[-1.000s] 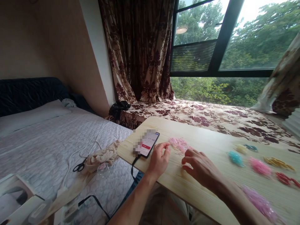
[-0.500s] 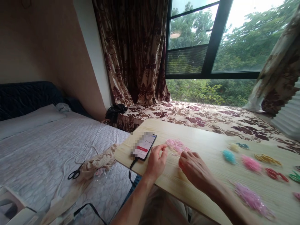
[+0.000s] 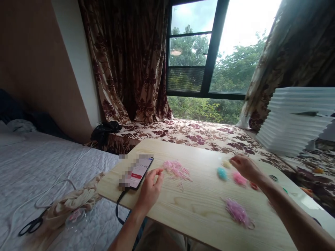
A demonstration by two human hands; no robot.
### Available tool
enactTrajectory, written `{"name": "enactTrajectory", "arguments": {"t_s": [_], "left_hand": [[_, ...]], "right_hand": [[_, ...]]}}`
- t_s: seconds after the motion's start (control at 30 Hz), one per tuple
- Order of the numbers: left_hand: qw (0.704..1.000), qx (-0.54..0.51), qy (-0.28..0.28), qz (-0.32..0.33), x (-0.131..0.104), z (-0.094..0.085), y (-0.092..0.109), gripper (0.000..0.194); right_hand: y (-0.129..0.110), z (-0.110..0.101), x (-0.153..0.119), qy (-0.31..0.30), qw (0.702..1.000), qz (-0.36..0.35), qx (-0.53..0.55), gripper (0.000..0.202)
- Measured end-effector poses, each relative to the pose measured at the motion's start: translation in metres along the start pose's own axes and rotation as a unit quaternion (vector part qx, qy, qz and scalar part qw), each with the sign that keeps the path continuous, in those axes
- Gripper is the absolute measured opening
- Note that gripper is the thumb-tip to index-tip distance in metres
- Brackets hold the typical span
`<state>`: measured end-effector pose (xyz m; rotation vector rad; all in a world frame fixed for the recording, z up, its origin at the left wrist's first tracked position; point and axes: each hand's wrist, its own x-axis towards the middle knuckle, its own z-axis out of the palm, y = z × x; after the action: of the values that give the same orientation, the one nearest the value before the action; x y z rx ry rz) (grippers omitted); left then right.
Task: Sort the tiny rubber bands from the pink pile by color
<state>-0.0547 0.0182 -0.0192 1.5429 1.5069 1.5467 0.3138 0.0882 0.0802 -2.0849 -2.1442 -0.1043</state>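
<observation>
My left hand (image 3: 151, 186) rests low over the table beside the phone (image 3: 141, 174), its fingers bent and a gap showing between thumb and forefinger. Close to its fingertips lies a loose pile of shiny pink strands (image 3: 176, 169), with a few strays (image 3: 180, 186) in front. Stretched out to the right, my right hand (image 3: 243, 168) has its fingers curled near a small cream bundle (image 3: 226, 164); what they hold, if anything, is hidden. Around it are a turquoise bundle (image 3: 222, 173), a bright pink bundle (image 3: 239, 178) and a red one (image 3: 253, 185). A lilac bundle (image 3: 239, 213) lies nearer me.
The pale wooden table (image 3: 193, 205) stands against a ledge with flowered cloth (image 3: 193, 132). A black strap (image 3: 119, 207) hangs from the phone over the edge. On the bed at left lie scissors (image 3: 31, 226) and beige fabric (image 3: 75, 195). White ridged foam (image 3: 298, 122) stands at right.
My right hand has moved from beside the pink strands to the far right bundles. A few strands now show where it was. The left hand stays by the phone; the view has turned right.
</observation>
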Motion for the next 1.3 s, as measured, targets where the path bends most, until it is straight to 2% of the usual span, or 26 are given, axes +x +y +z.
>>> {"name": "enactTrajectory", "arguments": {"t_s": [0.07, 0.13, 0.33, 0.63, 0.83, 0.93, 1.0, 1.03, 1.17, 1.3], "left_hand": [[1.0, 0.001, -0.002, -0.004, 0.0, 0.0, -0.001, 0.027], [1.0, 0.002, -0.003, -0.007, 0.0, 0.0, -0.002, 0.029], [1.0, 0.002, -0.009, -0.013, -0.001, -0.001, -0.003, 0.03], [1.0, -0.004, -0.004, -0.01, -0.001, -0.001, 0.0, 0.028], [1.0, -0.003, -0.001, -0.006, -0.002, -0.001, 0.003, 0.026], [1.0, 0.005, 0.001, 0.002, -0.002, -0.001, 0.006, 0.024], [1.0, 0.011, 0.003, 0.009, -0.002, -0.001, 0.007, 0.023], [1.0, 0.014, 0.003, 0.011, -0.001, -0.001, 0.007, 0.022], [1.0, 0.022, 0.006, 0.016, 0.0, -0.002, 0.008, 0.021], [0.999, 0.025, 0.005, 0.025, -0.001, -0.002, 0.009, 0.02]], "right_hand": [[0.016, 0.001, 0.013, -0.019, 0.999, 0.045, -0.001, 0.035], [0.022, 0.004, 0.023, -0.039, 0.996, 0.076, -0.002, 0.035], [0.017, 0.014, 0.04, -0.076, 0.99, 0.117, -0.01, 0.035], [0.016, 0.015, 0.041, -0.085, 0.988, 0.13, -0.015, 0.037], [0.008, -0.004, 0.035, -0.051, 0.994, 0.092, -0.001, 0.037], [-0.014, -0.011, 0.017, -0.013, 0.999, 0.039, 0.012, 0.034], [-0.037, -0.007, -0.004, 0.023, 0.999, -0.014, 0.029, 0.027], [-0.05, -0.002, -0.017, 0.043, 0.997, -0.047, 0.043, 0.023], [-0.109, 0.032, -0.069, 0.086, 0.977, -0.167, 0.099, 0.028], [-0.148, 0.063, -0.095, 0.119, 0.965, -0.206, 0.11, 0.032]]}}
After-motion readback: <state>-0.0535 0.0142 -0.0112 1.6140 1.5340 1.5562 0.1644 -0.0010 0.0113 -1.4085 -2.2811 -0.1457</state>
